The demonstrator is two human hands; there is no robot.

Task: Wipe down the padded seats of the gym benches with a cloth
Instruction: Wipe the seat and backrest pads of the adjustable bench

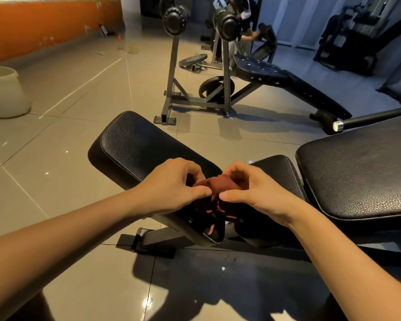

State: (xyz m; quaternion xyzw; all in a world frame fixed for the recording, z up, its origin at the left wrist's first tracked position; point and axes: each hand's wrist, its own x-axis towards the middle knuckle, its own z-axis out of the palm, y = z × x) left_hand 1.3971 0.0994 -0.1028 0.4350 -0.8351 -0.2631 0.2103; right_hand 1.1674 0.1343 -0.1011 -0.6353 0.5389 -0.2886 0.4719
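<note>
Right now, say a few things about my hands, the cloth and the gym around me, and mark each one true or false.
1. The left hand and right hand both pinch the reddish-brown cloth. True.
2. The cloth is spread flat on the seat pad. False: it is bunched up between the two hands.
3. The pale bucket stands on a bench. False: it stands on the floor at the left.
4. A weight plate lies on the floor beyond the rack. True.
</note>
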